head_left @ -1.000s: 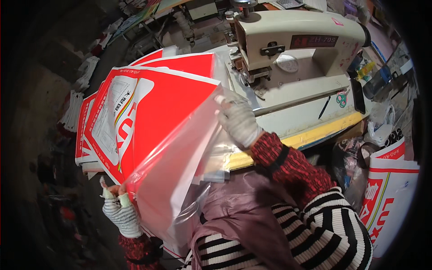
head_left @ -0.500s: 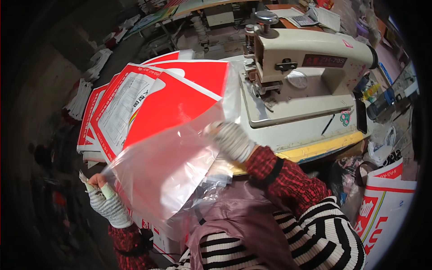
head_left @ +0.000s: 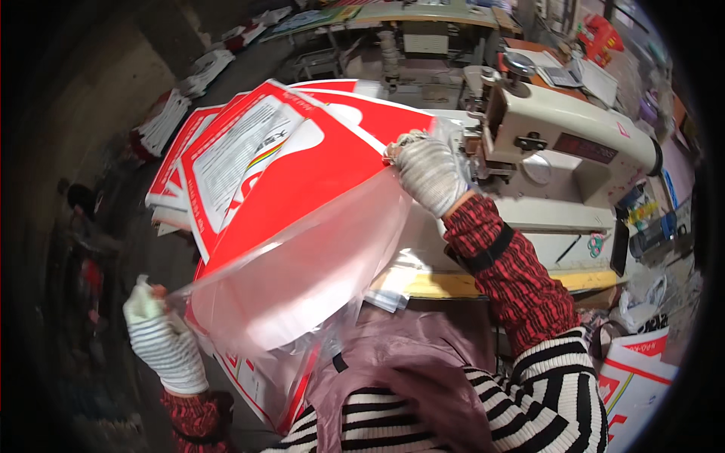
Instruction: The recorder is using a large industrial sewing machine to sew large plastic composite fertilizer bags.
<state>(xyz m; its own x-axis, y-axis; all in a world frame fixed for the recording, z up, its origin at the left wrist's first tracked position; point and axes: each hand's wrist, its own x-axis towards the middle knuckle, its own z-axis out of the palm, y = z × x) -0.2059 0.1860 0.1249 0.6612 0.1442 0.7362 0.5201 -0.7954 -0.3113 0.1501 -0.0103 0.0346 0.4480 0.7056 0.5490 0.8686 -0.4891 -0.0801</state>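
Bag (head_left: 302, 279), clear, is pinched at both corners by my left grip (head_left: 162, 340) and right grip (head_left: 430, 174), half-sleeved over the red sack (head_left: 302, 166); next needs pulling it further on.

Red-white bags (head_left: 287, 174) stacked ctr.
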